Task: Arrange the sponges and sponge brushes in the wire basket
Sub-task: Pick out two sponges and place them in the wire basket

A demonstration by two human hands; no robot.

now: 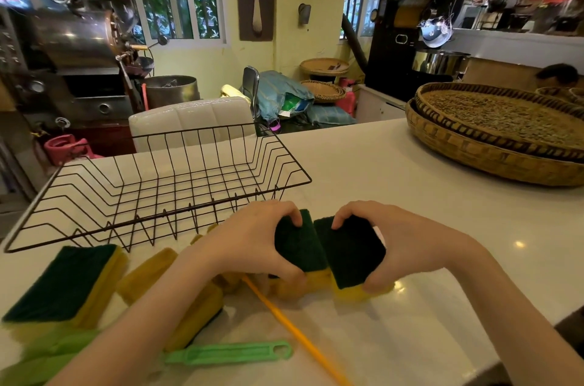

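A black wire basket [284, 161] stands on the white counter, with nothing inside it. Just in front of it my left hand [252, 240] grips a yellow sponge with a dark green scouring face [298, 246]. My right hand [401, 243] grips a second such sponge [350, 251] right beside the first; the two sponges touch. More sponges lie at the near left: one green-topped [63, 284] and yellow ones [145, 272] partly under my left forearm. A green sponge brush handle [227, 352] and a thin orange brush handle [294, 332] lie at the front.
The white counter [395, 170] ends in an edge at the right front. Two stacked woven trays [493, 151] holding beans stand at the far right. A white chair back [189, 120] rises behind the basket. Roasting machines stand farther back.
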